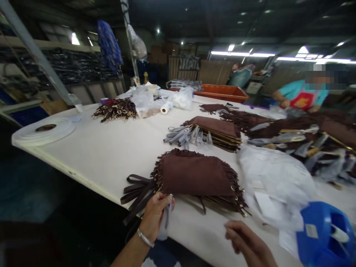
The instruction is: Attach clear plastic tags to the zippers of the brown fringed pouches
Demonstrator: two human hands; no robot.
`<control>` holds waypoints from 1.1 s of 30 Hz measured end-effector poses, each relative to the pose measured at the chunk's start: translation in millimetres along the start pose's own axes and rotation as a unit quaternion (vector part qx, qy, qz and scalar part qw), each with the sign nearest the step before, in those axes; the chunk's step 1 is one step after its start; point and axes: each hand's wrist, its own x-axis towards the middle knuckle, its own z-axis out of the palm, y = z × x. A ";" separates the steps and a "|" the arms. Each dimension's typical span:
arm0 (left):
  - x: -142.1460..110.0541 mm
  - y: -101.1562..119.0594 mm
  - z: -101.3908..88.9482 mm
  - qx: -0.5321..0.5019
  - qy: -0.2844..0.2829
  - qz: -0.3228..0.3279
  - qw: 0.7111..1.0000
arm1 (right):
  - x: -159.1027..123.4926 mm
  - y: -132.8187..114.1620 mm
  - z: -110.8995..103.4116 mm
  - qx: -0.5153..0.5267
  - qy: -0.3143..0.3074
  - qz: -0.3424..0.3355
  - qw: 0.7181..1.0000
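My left hand (pixel 157 212), with a metal bangle on its wrist, pinches the top of a narrow strip in clear plastic (pixel 164 224) at the table's front edge. The strip hangs down from a small shiny metal end; its exact kind is unclear. Just beyond lies a stack of dark brown fringed bag pieces (pixel 196 174) with gold rings along the sides. Brown straps (pixel 137 191) stick out from its left end. To the right, my right hand (pixel 247 239) is over the tabletop, its fingers loosely bent and apart, with nothing visible in them.
Another brown stack (pixel 214 126) with plastic-wrapped parts lies behind. White plastic bags (pixel 275 174) and a blue plastic container (pixel 324 233) stand right. A white roll (pixel 44 131) and a pile of brown straps with metal clasps (pixel 115 110) lie left. A co-worker (pixel 300 94) is across the table.
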 end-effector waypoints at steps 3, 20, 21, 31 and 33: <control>-2.7 -3.7 1.3 -0.024 -0.007 0.004 1.000 | 22.7 -58.9 71.4 -0.005 -0.078 -0.093 0.993; 10.8 -9.3 -12.2 -0.058 0.005 0.027 0.998 | 73.4 -90.8 148.2 -0.264 -0.106 -0.259 0.923; 11.3 -10.1 -12.9 -0.053 0.005 0.026 0.998 | 74.4 -91.7 149.0 -0.276 -0.105 -0.261 0.919; 16.4 -24.4 -19.1 -0.019 0.003 0.037 0.999 | 76.3 -105.1 152.6 -0.356 -0.102 -0.244 0.896; 16.5 -25.7 -19.6 0.005 0.007 0.051 0.999 | 76.1 -107.3 152.5 -0.366 -0.101 -0.235 0.895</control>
